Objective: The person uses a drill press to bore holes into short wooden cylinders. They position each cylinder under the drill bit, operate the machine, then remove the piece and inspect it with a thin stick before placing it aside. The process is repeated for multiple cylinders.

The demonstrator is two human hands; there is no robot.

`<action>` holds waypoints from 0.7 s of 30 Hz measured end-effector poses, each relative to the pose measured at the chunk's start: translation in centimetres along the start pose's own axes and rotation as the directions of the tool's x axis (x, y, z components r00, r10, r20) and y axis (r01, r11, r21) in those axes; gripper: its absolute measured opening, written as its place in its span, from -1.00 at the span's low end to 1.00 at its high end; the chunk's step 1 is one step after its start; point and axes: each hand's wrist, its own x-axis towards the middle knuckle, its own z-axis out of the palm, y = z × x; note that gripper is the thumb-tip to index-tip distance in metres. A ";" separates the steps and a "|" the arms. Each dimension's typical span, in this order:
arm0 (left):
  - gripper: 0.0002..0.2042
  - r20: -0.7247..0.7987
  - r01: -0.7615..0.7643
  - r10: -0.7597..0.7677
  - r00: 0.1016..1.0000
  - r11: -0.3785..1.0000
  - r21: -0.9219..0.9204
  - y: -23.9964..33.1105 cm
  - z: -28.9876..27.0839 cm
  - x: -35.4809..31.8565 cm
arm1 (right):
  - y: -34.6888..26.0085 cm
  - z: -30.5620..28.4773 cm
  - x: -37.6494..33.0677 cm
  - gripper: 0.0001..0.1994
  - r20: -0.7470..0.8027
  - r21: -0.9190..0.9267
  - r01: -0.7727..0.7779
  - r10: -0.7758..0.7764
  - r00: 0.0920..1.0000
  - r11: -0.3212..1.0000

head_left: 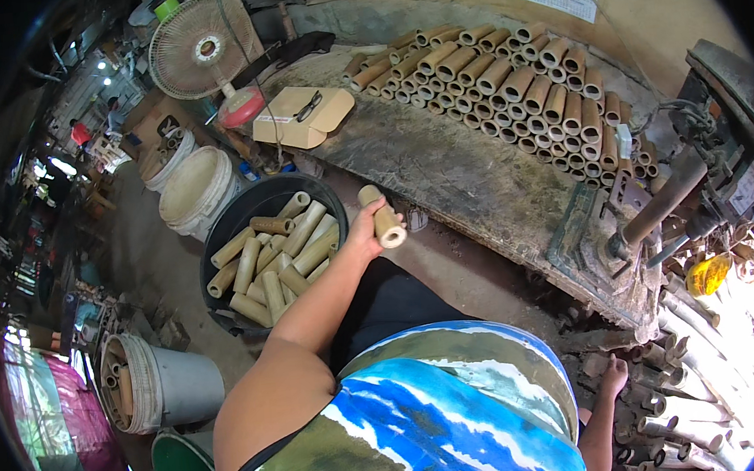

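My left hand grips a short tan bamboo tube, held above the gap between a black tub and the workbench. The tub, at my left, is filled with several similar tubes. My right hand reaches down at the lower right, resting among loose bamboo offcuts on the floor; whether it holds one I cannot tell. A large stack of cut tubes lies on the far part of the bench.
A metal machine with a lever stands at the bench's right end. A cardboard box and a fan sit at the bench's left. White buckets and a grey bucket stand on the floor.
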 end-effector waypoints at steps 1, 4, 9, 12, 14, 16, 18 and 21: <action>-0.72 0.003 0.024 -0.024 1.000 0.998 -0.058 -0.1 -0.8 0.2 | 0.1 0.1 -0.2 -0.68 0.003 -0.029 0.007 -0.007 1.000 1.000; -0.66 -0.019 0.127 -0.131 0.991 0.984 -0.125 -0.7 -1.3 1.0 | -0.1 0.1 -0.5 -0.69 0.025 0.043 -0.064 0.063 0.998 0.997; -0.70 0.017 -0.002 0.003 1.000 0.998 -0.058 -2.4 1.8 1.1 | -0.3 -0.3 -0.5 -0.70 -0.012 0.017 -0.090 0.091 0.996 0.996; -0.72 0.056 -0.227 0.221 0.974 0.959 0.171 -4.3 4.6 -0.1 | 0.8 -0.2 -0.6 -0.68 -0.037 -0.047 -0.121 0.120 0.992 0.991; -0.70 0.150 -0.287 0.252 0.956 0.906 0.311 -5.3 6.9 -0.5 | 1.7 -0.4 -0.8 -0.68 -0.033 -0.065 -0.138 0.136 0.990 0.988; -0.62 0.273 -0.240 0.141 0.952 0.895 0.376 -6.1 9.9 -0.3 | 2.4 -0.4 -1.0 -0.73 0.016 -0.091 -0.121 0.123 0.992 0.989; -0.59 0.359 -0.202 0.026 0.933 0.864 0.462 -7.3 13.8 0.5 | 2.8 0.0 -1.1 -0.73 -0.001 -0.068 -0.170 0.170 0.985 0.983; -0.55 0.469 -0.217 -0.046 0.882 0.844 0.491 -9.6 21.1 2.4 | 3.1 0.1 -1.5 -0.70 -0.013 -0.157 -0.135 0.134 0.991 0.978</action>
